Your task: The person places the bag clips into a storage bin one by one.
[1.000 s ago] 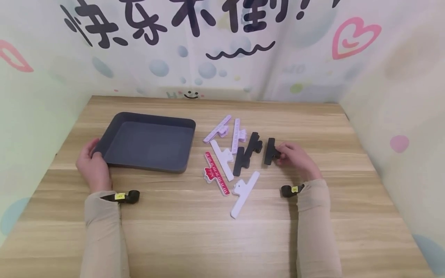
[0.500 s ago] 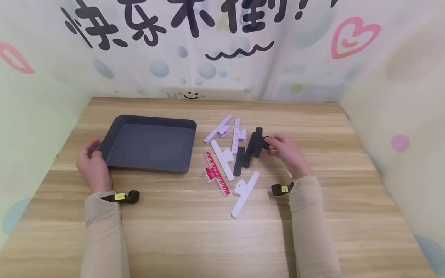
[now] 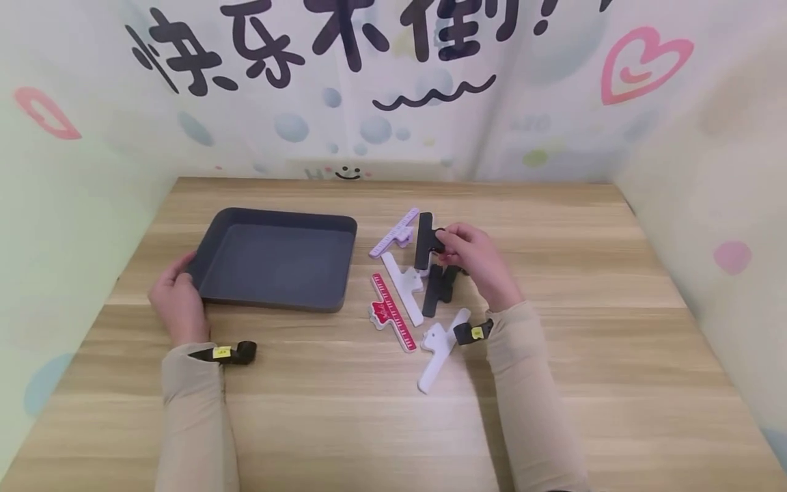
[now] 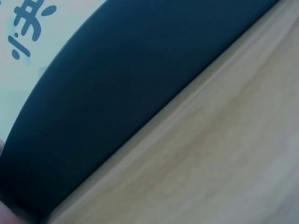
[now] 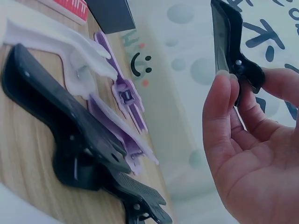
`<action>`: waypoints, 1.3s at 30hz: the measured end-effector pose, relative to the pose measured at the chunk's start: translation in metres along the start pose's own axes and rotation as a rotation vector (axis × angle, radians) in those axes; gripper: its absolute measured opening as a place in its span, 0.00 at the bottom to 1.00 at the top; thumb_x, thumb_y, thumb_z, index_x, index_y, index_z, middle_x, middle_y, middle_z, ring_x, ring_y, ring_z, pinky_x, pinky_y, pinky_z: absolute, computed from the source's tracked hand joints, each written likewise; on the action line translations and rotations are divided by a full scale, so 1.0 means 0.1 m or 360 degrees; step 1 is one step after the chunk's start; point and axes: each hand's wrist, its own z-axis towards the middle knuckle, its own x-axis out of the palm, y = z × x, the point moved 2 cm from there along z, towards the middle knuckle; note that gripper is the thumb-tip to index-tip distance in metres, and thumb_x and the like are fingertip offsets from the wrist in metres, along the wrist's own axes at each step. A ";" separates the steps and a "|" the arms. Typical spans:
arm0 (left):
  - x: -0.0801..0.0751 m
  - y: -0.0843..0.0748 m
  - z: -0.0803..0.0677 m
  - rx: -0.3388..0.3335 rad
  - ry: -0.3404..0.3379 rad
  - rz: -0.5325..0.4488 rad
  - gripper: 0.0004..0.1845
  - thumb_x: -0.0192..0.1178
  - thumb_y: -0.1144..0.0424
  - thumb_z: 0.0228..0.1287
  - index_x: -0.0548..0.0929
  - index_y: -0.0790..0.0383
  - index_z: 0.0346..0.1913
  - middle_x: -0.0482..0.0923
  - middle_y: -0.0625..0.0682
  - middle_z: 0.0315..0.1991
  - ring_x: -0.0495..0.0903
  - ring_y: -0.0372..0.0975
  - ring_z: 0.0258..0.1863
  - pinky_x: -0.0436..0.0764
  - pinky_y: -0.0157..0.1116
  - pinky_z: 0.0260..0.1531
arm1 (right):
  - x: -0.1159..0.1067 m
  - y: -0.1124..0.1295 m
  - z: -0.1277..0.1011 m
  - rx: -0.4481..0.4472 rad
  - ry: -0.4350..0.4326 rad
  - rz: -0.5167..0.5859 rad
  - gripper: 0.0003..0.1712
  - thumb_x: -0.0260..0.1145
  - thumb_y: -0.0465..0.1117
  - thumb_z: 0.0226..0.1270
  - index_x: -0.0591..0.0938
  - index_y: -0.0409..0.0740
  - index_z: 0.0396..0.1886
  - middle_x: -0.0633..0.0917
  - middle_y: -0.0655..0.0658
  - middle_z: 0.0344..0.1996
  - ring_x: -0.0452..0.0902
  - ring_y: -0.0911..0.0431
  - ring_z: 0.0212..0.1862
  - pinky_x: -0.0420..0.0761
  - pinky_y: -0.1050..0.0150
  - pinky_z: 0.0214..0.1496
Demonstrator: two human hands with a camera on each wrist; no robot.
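Note:
My left hand (image 3: 178,301) grips the left side of a dark grey baking tray (image 3: 277,266), thumb by the near left corner. In the left wrist view the tray's outer wall (image 4: 126,79) fills much of the frame. My right hand (image 3: 478,263) pinches a black bag clip (image 3: 423,240) by its handle, raised over the other clips; the right wrist view shows this held clip (image 5: 228,37) clear of the table. Below it lie two overlapping black clips (image 3: 433,294). One purple clip (image 3: 396,234) is in plain sight, while another purple clip is mostly hidden behind the held one.
A white clip (image 3: 399,287) and a red-and-white clip (image 3: 393,313) lie between the tray and the black clips. Nearer the front is a second white clip (image 3: 435,362). Printed cloth walls (image 3: 541,89) enclose the wooden table (image 3: 344,424) at the back and sides.
My right hand has carried the black clip leftward from the right of the pile, over the other black clips, to above a purple clip. The left hand keeps its hold on the tray.

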 end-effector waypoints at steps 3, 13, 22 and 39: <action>0.01 0.00 -0.01 0.0000 -0.0005 -0.0018 0.24 0.38 0.78 0.58 0.82 0.56 0.46 0.73 0.45 0.54 0.63 0.31 0.56 0.57 0.26 0.55 | 0.01 -0.02 0.01 -0.0003 -0.0001 0.0007 0.18 0.62 0.49 0.59 0.75 0.38 0.37 0.75 0.44 0.29 0.76 0.44 0.37 0.77 0.61 0.41; -0.03 0.05 -0.03 -0.0011 -0.0023 -0.0006 0.25 0.38 0.78 0.57 0.83 0.56 0.44 0.73 0.46 0.54 0.63 0.31 0.56 0.57 0.26 0.55 | -0.01 -0.02 0.03 -0.0054 -0.0001 0.0042 0.18 0.62 0.48 0.59 0.75 0.37 0.37 0.76 0.43 0.30 0.76 0.46 0.35 0.78 0.61 0.40; -0.01 0.05 -0.10 -0.0003 0.0004 -0.0002 0.24 0.39 0.78 0.56 0.82 0.57 0.46 0.75 0.46 0.50 0.65 0.34 0.53 0.60 0.27 0.50 | -0.02 0.01 -0.01 -0.0022 0.0005 -0.0016 0.19 0.62 0.50 0.59 0.75 0.38 0.38 0.77 0.42 0.33 0.76 0.49 0.35 0.77 0.60 0.42; -0.07 -0.01 -0.16 0.0123 0.0313 0.0169 0.24 0.38 0.74 0.61 0.74 0.55 0.56 0.72 0.45 0.55 0.62 0.30 0.57 0.56 0.23 0.55 | 0.49 -0.03 0.04 0.0019 0.0135 -0.0176 0.17 0.60 0.52 0.60 0.75 0.44 0.38 0.80 0.41 0.34 0.79 0.50 0.37 0.73 0.54 0.46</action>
